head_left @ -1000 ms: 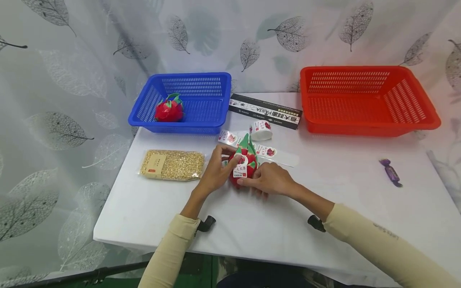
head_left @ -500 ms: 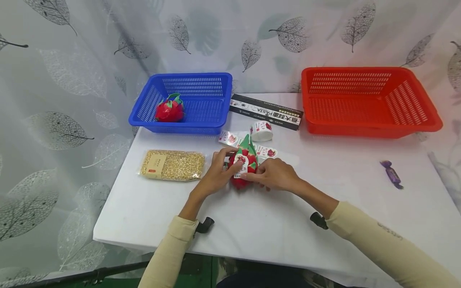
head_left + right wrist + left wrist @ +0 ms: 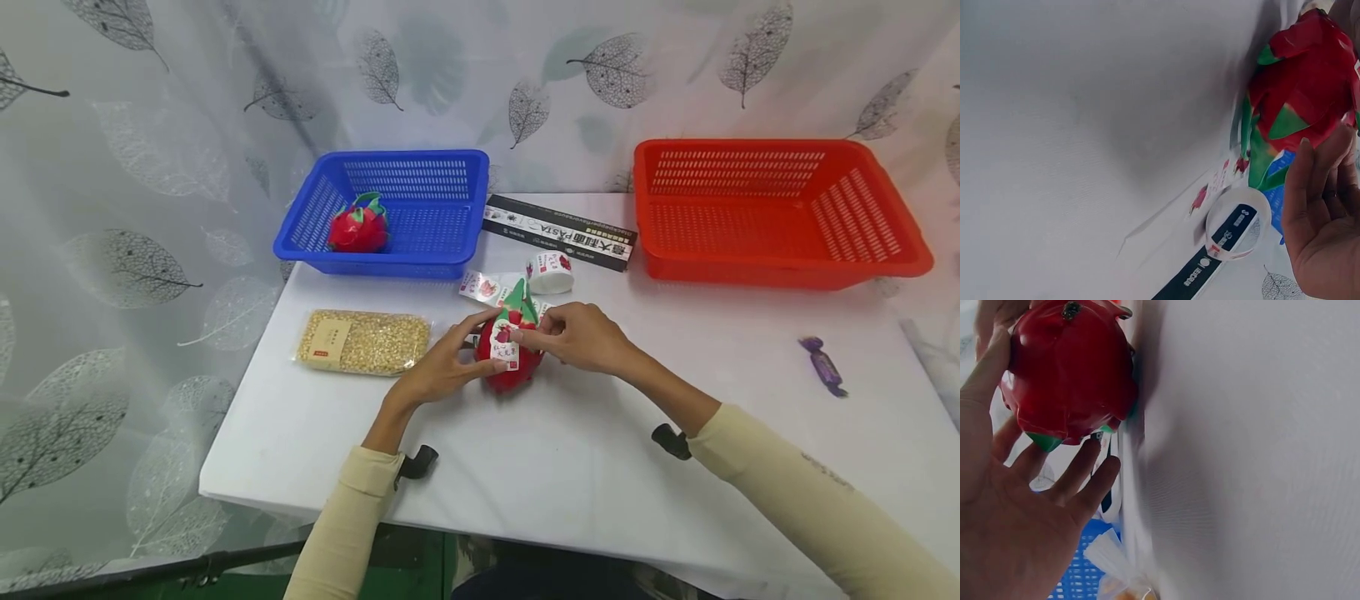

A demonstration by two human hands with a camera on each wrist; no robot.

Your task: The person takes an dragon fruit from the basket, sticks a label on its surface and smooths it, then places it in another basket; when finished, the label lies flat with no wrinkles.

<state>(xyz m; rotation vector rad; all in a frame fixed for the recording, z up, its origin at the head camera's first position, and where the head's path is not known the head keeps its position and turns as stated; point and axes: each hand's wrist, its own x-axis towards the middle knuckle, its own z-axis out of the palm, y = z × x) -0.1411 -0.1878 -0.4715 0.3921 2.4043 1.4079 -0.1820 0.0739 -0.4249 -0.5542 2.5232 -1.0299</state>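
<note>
A red dragon fruit (image 3: pixel 516 379) with green leaf tips stands on the table between both hands, its tip pointing away. A white label (image 3: pixel 504 350) with a fruit picture and red print is on its near face. My left hand (image 3: pixel 444 362) holds the fruit from the left, thumb on the label's lower part; in the left wrist view, its fingers (image 3: pixel 1088 469) spread around the far side. From the right, my right hand (image 3: pixel 588 337) grips the fruit's upper side, its thumb on the label's upper part. Bent right fingers (image 3: pixel 1300 181) touch the fruit in the right wrist view.
Behind the fruit lie a label strip (image 3: pixel 483 287) and label roll (image 3: pixel 551 273), then a black pasta box (image 3: pixel 562 231). A blue basket (image 3: pixel 382 265) holds another dragon fruit (image 3: pixel 358 227). Also present are a red basket (image 3: pixel 780 271), bagged yellow grains (image 3: pixel 382 342) and a purple wrapped candy (image 3: pixel 823 367).
My right thumb has moved up from the label's lower edge to its upper part. My left thumb has shifted down to the label's lower part. The fruit stays nearly in place.
</note>
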